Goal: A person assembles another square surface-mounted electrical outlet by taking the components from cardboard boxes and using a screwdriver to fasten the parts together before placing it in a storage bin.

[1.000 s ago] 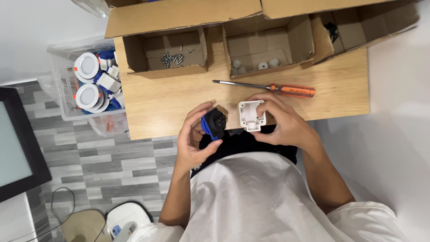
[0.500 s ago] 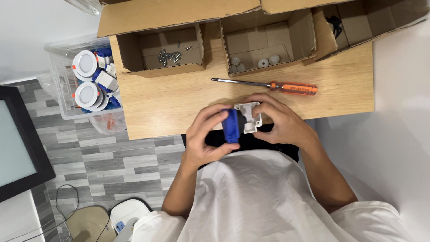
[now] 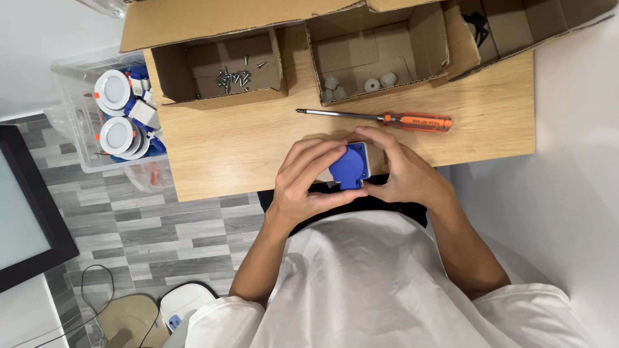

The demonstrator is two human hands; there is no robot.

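Person, seated at the near edge of the worktop, white short-sleeved shirt, seen from above

Left hand (image 3: 303, 183): closed on the blue socket part (image 3: 349, 166), fingers wrapped over its top and left side, thumb beneath

Right hand (image 3: 403, 171): closed on the same blue socket part from the right, fingertips curled over its far edge, thumb at its near side

Blue socket part: square blue plastic body with a round face, held between both hands just above the near edge of the worktop, roughly mid-width; whether it touches the wood cannot be told; a pale piece shows at its far right corner, mostly hidden by the fingers

Worktop (image 3: 245, 145): light wood, rectangular

Screwdriver (image 3: 380, 118): orange handle to the right, metal shaft pointing left, lying flat on the worktop just beyond the hands, apart from them

Left cardboard box (image 3: 219, 72): open, at the far left corner of the worktop, holding a loose heap of metal screws (image 3: 235, 77)

Middle cardboard box (image 3: 380, 51): open, at the far edge beside the left box, holding several small white round parts (image 3: 371, 84)

Right cardboard box (image 3: 522, 26): open, at the far right corner, a dark item partly visible inside, too shadowed to identify

Clear plastic bin (image 3: 77, 116): on the floor against the left edge of the worktop, holding round white discs with blue and orange fittings

Floor (image 3: 161, 232): grey wood-pattern tiles; a dark-framed panel (image 3: 26, 212) at far left
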